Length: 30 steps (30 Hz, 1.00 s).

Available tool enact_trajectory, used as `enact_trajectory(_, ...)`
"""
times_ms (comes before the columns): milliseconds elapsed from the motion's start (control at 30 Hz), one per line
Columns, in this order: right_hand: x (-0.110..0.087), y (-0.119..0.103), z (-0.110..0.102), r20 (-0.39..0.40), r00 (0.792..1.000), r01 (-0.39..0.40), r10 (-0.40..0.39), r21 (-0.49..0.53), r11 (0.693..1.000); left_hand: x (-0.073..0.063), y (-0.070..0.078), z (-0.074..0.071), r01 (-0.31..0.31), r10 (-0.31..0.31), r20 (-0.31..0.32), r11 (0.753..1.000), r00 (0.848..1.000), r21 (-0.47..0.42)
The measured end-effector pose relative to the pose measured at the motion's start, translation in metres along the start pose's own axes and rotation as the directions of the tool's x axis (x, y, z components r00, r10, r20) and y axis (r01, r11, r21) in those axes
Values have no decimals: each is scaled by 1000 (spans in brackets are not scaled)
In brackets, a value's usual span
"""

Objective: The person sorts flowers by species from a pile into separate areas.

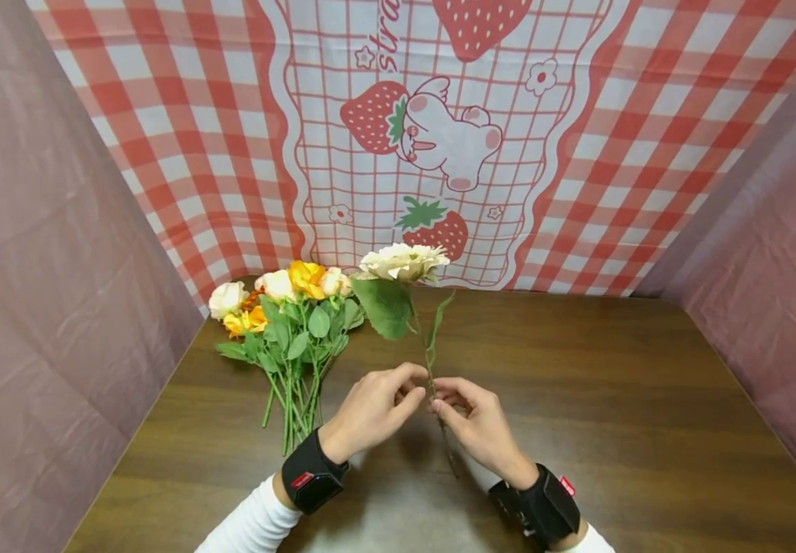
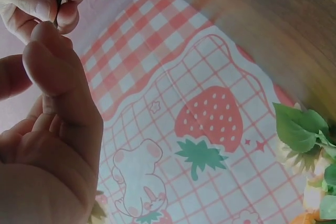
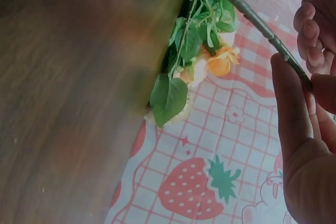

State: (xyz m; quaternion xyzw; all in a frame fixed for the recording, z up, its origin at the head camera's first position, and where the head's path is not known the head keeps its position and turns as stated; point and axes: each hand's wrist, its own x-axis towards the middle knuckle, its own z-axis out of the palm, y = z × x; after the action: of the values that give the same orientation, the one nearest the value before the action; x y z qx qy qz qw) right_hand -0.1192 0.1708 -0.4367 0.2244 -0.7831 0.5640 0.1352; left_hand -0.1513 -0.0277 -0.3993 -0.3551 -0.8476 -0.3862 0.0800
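White flower [image 1: 403, 263] stands bloom-up, pinched in the right grip [image 1: 479, 428]

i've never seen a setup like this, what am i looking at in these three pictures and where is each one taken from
There is no machine: these are a person's bare left hand and right hand, with a black fabric band on each wrist. The wide picture comes from a camera worn on the head, looking forward and down. The other two come from cameras worn on the left and right wrists, so they look tilted.

On the brown wood-grain table, to the left, lies a bunch of cream and orange flowers with green leaves. Behind hangs a red-and-white checked cloth with strawberries.

The right hand pinches the thin, knobbly stem of a single white flower. The left hand is beside it; whether it touches is unclear.
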Motion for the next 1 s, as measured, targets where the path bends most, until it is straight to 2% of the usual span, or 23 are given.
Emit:
enact_trajectory(300, 6, 0, -16, -55, 998, -32, 34, 37, 999, -1, -2, 0, 5, -5, 45, 1000, 999, 6)
enact_trajectory(600, 14, 4, -53, -149, 985, -74, 82, 59, 996, -1, -2, 0, 4, -7, 77, 999, 997, 37)
enact_trajectory(833, 16, 11, -98, -267, 958, -94, 100, 34, 995, -3, -2, 2, -11, 7, 96, 999, 995, 43)
enact_trajectory(1000, 12, 15, -133, -351, 925, -110, 149, 131, 985, -3, 0, 3, -12, 7, 115, 999, 993, 39)
